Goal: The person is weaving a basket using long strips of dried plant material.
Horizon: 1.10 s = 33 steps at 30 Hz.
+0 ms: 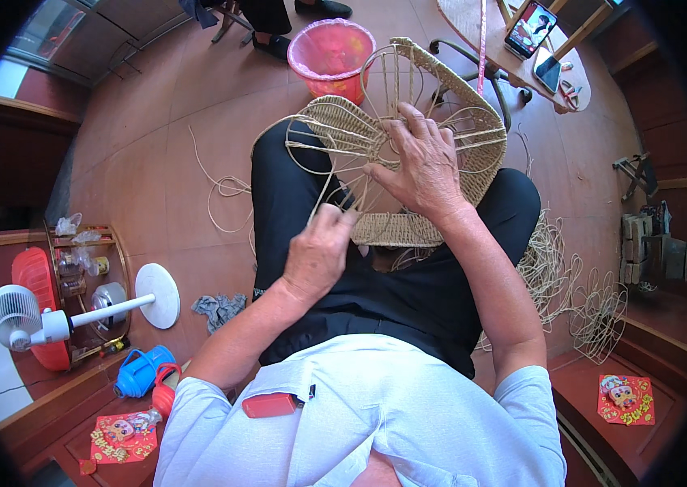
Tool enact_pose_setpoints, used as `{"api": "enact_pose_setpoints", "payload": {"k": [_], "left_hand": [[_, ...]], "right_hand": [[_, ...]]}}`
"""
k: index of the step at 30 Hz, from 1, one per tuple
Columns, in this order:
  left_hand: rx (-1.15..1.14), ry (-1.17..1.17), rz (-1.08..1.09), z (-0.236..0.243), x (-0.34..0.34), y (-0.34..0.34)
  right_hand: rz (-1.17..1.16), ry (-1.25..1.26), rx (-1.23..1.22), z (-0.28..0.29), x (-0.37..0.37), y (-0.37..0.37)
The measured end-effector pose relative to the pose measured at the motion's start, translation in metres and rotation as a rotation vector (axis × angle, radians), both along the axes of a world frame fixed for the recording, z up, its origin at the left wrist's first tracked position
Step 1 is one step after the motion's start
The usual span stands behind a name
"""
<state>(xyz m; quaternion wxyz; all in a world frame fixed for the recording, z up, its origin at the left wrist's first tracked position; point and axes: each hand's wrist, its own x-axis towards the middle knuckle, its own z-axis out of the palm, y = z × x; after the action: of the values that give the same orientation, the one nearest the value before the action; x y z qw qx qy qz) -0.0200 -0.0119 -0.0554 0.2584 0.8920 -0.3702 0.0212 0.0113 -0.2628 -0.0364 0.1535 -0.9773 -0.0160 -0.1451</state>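
A woven natural-cord piece [481,162] with looped wire framing and radiating strands lies across my lap and knees, partly covered by my hands. My right hand [420,170] is on its middle, fingers curled over the strands at the hub and thumb reaching left. Lower left, my left hand [319,252] pinches pale cord strands [319,195] near the frame's edge. Loose cord trails off past my left knee, and a large tangled heap of it [554,260] lies on the floor by my right leg.
A pink-lined bucket [331,53] stands ahead, near another person's shoe [270,49]. A small table [473,24] holds phones at upper right. A white fan [19,316], grey cloth [218,308] and blue kettle [141,369] are to my left. A metal block [660,260] stands right.
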Motion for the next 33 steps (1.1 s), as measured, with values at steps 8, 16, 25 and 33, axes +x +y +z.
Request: {"api": "enact_pose_setpoints", "payload": {"k": [8, 16, 25, 33], "left_hand": [[0.037, -0.276, 0.210, 0.007, 0.048, -0.002], [0.198, -0.301, 0.134, -0.005, 0.045, -0.017], [0.171, -0.416, 0.146, -0.016, 0.045, -0.020], [-0.008, -0.377, -0.014, -0.001, 0.031, -0.032]], "right_hand": [[-0.007, -0.043, -0.002, -0.003, 0.001, 0.001], [0.001, -0.066, 0.004, -0.001, 0.004, -0.001], [0.017, -0.081, 0.060, -0.005, -0.001, -0.002], [0.017, -0.009, 0.071, -0.001, 0.004, -0.003]]}}
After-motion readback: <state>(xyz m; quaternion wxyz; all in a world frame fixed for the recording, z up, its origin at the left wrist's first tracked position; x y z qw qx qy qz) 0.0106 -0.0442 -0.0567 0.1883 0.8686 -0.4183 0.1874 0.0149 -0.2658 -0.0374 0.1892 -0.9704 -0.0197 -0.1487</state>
